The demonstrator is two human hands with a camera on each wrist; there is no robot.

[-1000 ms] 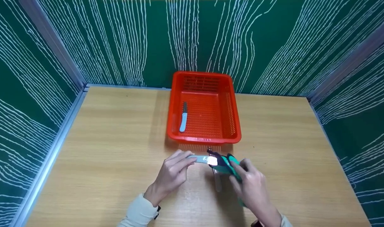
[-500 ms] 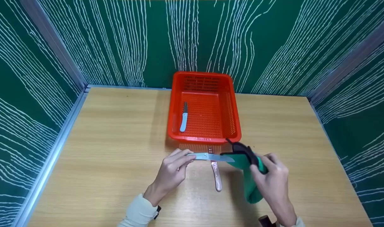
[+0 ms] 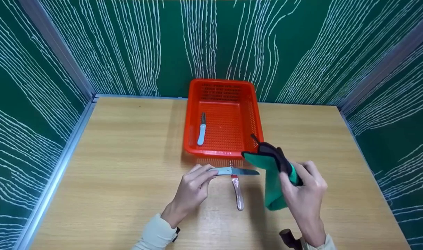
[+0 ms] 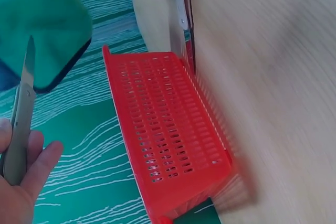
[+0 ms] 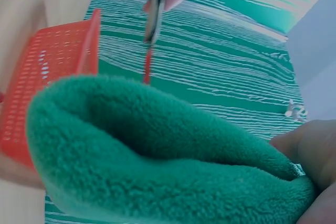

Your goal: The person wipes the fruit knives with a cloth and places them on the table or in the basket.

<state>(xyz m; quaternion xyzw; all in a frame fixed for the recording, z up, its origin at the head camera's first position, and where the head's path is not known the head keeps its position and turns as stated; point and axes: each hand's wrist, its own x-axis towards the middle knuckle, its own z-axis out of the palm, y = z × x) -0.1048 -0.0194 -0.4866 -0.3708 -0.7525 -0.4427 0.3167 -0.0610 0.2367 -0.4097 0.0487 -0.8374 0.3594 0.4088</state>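
My left hand [image 3: 187, 191] pinches the light blue handle of a knife [image 3: 222, 171], held level with its blade pointing right. In the left wrist view, the thumb and fingers close round the knife handle [image 4: 19, 129]. My right hand [image 3: 305, 194] grips a folded green cloth [image 3: 275, 189] with dark edging, just right of the blade tip. Its fluffy fold [image 5: 157, 182] fills the lower part of the right wrist view. Below the knife, a fork with a pinkish handle [image 3: 238, 194] lies on the table, its neck partly hidden by the knife.
A red perforated basket [image 3: 225, 152] stands behind the hands. Inside it, on the left, lies a fork with a light blue handle [image 3: 202, 133]. The cloth overlaps the basket's near right corner in the head view. Green, white-streaked walls [image 3: 173, 41] enclose the wooden table [image 3: 128, 156].
The cloth was around the knife blade; my right hand has drawn it off to the right and raised it toward the basket corner, baring the blade. My left hand has barely moved.
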